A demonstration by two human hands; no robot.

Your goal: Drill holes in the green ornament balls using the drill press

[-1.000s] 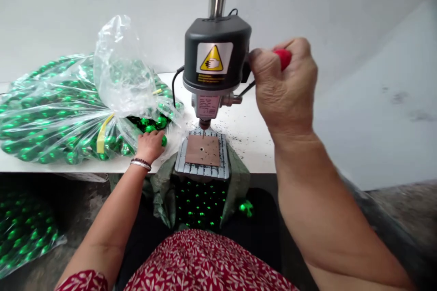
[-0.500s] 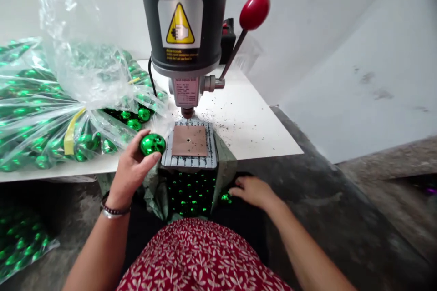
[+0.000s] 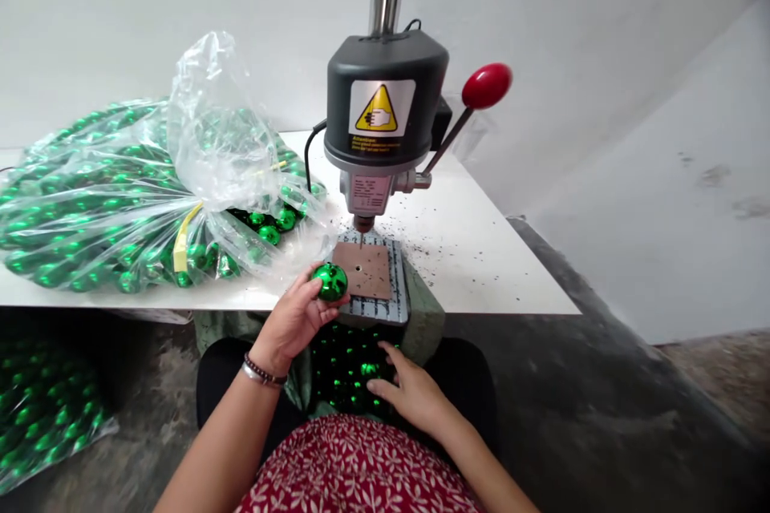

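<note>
Between the thumb and fingers of my left hand (image 3: 297, 313) is a shiny green bauble (image 3: 330, 282), held at the left front of the drill press base (image 3: 385, 313). Behind it a brown square plate (image 3: 373, 276) with a small hole lies under the drill bit (image 3: 362, 240). Lower down, my right hand (image 3: 415, 393) is open, thumb and index finger apart. Its fingertips point at a brighter green bauble (image 3: 369, 369) over the dark hollow full of green baubles (image 3: 342, 373) in front of my lap; whether they touch it I cannot tell.
The drill press (image 3: 385, 104) has a red-knobbed lever (image 3: 487, 86) on its right. A large clear bag of green baubles (image 3: 120, 200) covers the left of the white table (image 3: 505, 280). Dark shavings lie around the base. Another bag of baubles (image 3: 48, 409) sits on the floor at left.
My view has shifted, so the drill press appears lower and further right. My left hand has brought the bauble to the plate's edge. My right hand has moved left over the baubles in front of my lap.
</note>
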